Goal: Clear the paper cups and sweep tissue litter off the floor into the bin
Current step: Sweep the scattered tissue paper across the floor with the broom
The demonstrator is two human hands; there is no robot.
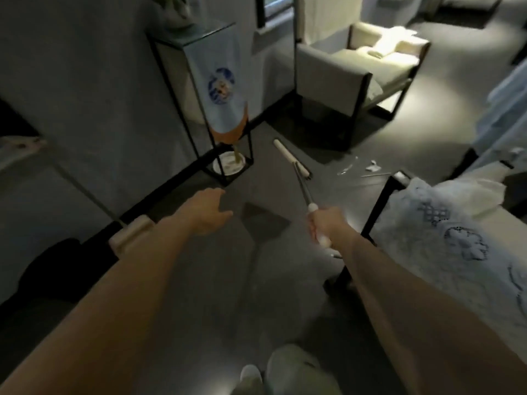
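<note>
Above pale shoes, clamps right hand on sweeper handle, holds left hand open, empty, leaves tissue litter beyond the right hand unswept, apparently barely started.

The floor is smooth, matt dark grey. The handle is shiny metal with a white plastic grip. The stand has a black metal frame and glass top. The armchair is cream cloth, the tablecloth white lace, the tissue crumpled paper.
</note>
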